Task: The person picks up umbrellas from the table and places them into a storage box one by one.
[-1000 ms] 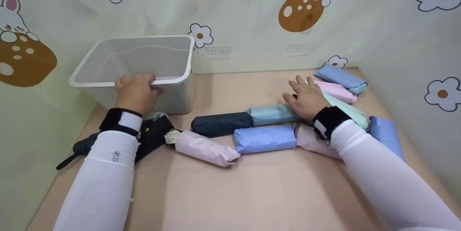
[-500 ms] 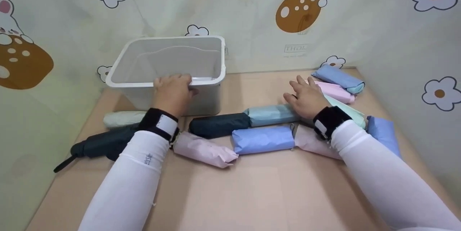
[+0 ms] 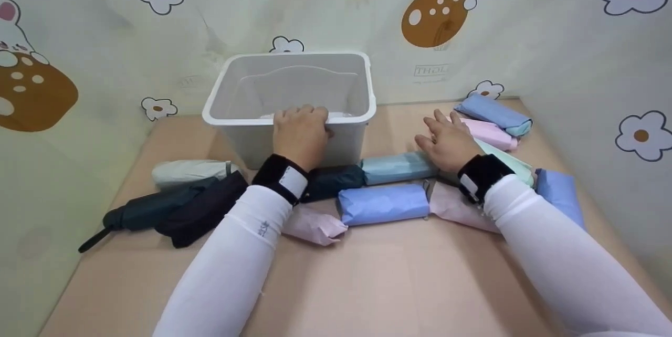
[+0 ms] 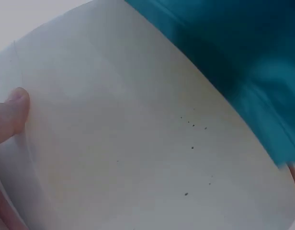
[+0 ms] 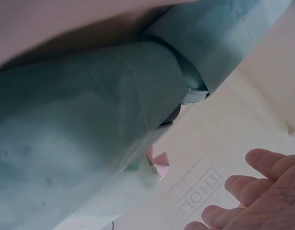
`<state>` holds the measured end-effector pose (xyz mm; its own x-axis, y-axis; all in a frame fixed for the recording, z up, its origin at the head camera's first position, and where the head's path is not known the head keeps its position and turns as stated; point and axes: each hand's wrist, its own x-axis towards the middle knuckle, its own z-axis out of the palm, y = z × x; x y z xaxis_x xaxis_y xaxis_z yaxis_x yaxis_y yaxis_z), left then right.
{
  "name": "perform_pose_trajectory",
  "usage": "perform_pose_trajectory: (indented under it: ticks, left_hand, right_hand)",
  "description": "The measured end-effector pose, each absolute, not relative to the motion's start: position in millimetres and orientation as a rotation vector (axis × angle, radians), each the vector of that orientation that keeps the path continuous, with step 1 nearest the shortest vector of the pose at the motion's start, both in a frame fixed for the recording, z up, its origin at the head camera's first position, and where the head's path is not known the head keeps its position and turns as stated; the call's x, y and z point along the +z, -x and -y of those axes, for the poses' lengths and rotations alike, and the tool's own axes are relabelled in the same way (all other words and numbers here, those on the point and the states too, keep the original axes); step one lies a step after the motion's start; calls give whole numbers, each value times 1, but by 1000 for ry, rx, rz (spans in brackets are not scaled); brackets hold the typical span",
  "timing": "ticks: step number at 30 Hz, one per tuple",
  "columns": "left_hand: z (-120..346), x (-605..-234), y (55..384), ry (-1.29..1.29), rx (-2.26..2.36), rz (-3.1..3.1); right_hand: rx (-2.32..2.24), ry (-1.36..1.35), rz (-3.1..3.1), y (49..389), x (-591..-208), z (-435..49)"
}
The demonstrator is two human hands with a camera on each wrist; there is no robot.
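The left hand [image 3: 301, 135] grips the near rim of the bin [image 3: 247, 143], at the upper middle of the head view. Well apart, right of centre, the right hand [image 3: 449, 143] spreads its fingers beside the teal umbrella [image 3: 394, 168]; whether they touch cannot be told. A blue umbrella [image 3: 385, 204] lies just below the teal one, a black umbrella [image 3: 202, 213] at lower left.

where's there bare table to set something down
Widest: the near table, between left sleeve and right sleeve, before the bright blue bundle. Smaller patches: left of the bin, behind the pale bundle; right of the bin, behind the teal bundle. Crowded: the middle row and right side, where bundles lie close.
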<state>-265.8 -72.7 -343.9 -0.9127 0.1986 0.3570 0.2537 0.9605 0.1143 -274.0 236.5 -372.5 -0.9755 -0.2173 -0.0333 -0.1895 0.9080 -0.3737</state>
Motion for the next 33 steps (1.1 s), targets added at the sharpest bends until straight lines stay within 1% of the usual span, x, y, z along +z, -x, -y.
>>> perform_pose_trajectory:
  ticks: [10,26,30,33]
  left_hand:
    - [36,-344,265,351,-212,2766]
    - [-16,-345,266,375,-208,2739]
    - [-20,-342,266,442,-270,2753]
    - [-9,-334,265,573,-429,2799]
  right_hand:
    - [-576,324,-3013,273,-373,-244]
    - [-505,407,-2950,272,-379,-246]
    - [-489,445,-2910,271,-379,-243]
    - [-463,486,-2870,268,-380,-240]
